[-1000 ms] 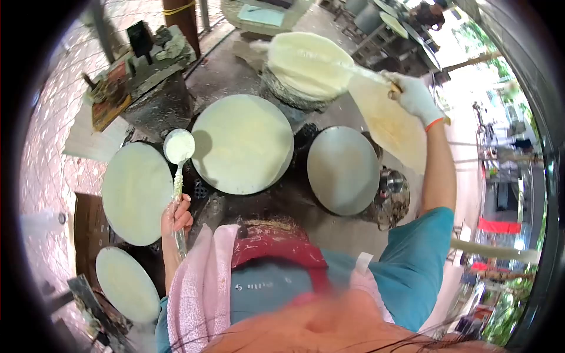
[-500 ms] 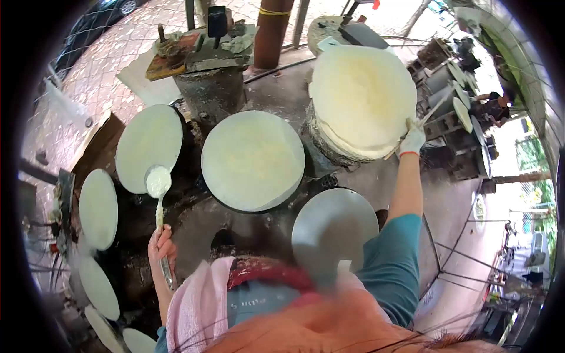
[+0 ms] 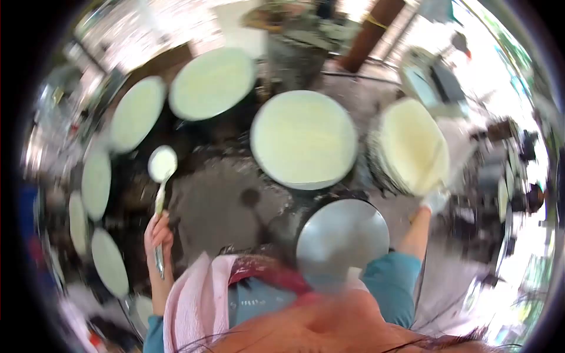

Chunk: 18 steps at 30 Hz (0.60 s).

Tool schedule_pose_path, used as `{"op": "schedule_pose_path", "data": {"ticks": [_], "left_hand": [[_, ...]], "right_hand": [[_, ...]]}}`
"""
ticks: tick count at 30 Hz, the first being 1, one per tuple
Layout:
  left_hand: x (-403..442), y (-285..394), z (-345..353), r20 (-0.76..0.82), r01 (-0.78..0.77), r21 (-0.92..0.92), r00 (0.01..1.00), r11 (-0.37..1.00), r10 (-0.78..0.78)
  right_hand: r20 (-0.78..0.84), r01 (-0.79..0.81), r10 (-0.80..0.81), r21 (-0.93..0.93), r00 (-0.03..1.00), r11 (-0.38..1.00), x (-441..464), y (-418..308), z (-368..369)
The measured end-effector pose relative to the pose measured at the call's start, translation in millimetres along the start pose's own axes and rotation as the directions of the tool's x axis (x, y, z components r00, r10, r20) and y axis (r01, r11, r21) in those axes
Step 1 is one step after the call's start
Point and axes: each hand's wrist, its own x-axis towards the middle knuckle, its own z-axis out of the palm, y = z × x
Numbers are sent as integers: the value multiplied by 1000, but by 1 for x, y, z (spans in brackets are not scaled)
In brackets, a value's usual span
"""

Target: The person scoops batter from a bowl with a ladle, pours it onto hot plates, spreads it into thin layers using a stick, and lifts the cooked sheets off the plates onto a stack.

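Note:
My left hand is closed round the handle of a ladle, whose bowl holds pale batter. The ladle is over the dark floor area, right of the leftmost griddles. My right hand, in a white glove with an orange cuff, is at the near right edge of a stack of thin round pancakes. Its fingers are blurred; the thin stick it gripped a moment earlier is hard to make out now. A round griddle coated in pale batter lies ahead, and a bare grey griddle is close to my body.
More batter-covered griddles curve round my left, among them one at the upper left and one beside it. A cluttered drum stand and a brown post are at the back. Blocks and equipment line the right side.
The view has swung left, so the griddles and stack appear farther right. My right hand stays by the stack, now lower in view. My left hand still holds the ladle up.

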Motion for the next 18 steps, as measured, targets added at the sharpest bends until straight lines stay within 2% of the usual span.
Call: {"op": "schedule_pose_path", "data": {"ticks": [1,2,3,4,5,6,7,8,9,11,12,13,14,16,18], "left_hand": [[-14,2,-11,26,-16,-29,1000,999,17],[-30,6,-17,-25,-53,43,998,998,54],[-45,10,-22,-38,-39,-3,999,999,39],[-66,11,-28,-74,-99,17,992,995,100],[-82,19,-60,55,-104,38,993,994,102],[-105,23,-57,-128,-185,97,972,978,197],[-129,28,-67,-128,-195,189,967,962,221],[-152,32,-85,-84,-215,90,971,973,222],[-177,35,-102,-138,-278,-26,952,960,272],[-231,44,-146,-62,-310,-22,949,950,309],[-261,47,-170,-100,-357,-57,931,932,351],[-292,49,-190,-159,-392,-52,911,918,380],[-323,54,-218,-178,-421,-62,897,905,405],[-383,64,-274,-285,-472,-46,851,881,441],[-444,68,-331,-418,-490,24,787,871,454]], "right_hand": [[51,148,-150,43,987,988,-1,16,8],[136,135,-135,7,981,991,-45,-49,-2],[221,134,-124,-32,967,990,-98,-115,-11],[316,140,-211,232,925,963,-134,-136,10],[391,83,-290,468,874,880,-174,-155,26],[515,179,-497,547,698,818,-223,-189,30],[798,-209,-321,477,511,854,-307,-268,-16],[891,-334,-345,435,296,836,-372,-313,-47],[914,-386,-401,391,59,836,-428,-347,-82],[826,-350,-434,312,-360,883,-523,-398,-162],[734,-303,-441,325,-517,896,-561,-415,-200],[653,-16,-346,455,-673,890,-595,-423,-226],[484,-109,-448,578,-752,808,-632,-428,-259],[226,-261,-568,715,-791,649,-710,-422,-307],[106,-310,-602,779,-791,545,-787,-415,-337]]}}
